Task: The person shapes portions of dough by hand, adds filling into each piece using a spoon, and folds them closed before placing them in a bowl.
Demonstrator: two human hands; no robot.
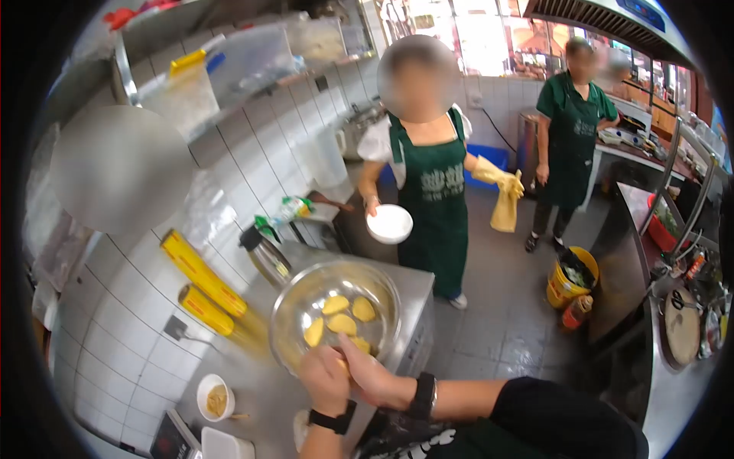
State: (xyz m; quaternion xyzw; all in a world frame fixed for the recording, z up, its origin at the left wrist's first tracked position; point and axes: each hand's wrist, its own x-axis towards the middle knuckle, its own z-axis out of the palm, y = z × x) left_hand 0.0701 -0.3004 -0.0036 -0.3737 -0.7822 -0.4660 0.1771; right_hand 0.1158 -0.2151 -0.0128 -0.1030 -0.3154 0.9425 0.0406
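My left hand (323, 378) and my right hand (373, 373) are pressed together at the near rim of a wide steel bowl (286, 306). Both are closed, the left with its fingers curled. A small orange-yellow bit shows between them, mostly hidden, and its kind is unclear. Inside the bowl lie several yellow pieces that look like peeled potato (342, 323). Across the counter a person in a green apron (432, 199) holds a white bowl (390, 224) in one hand and yellow rubber gloves (505, 203) in the other.
Left of the steel bowl are a steel flask (265, 258) and yellow film rolls (202, 275). A white cup (215, 398) with food stands on the steel counter (264, 390). Another person (569, 138) stands further back, near a yellow bucket (572, 277) on the floor.
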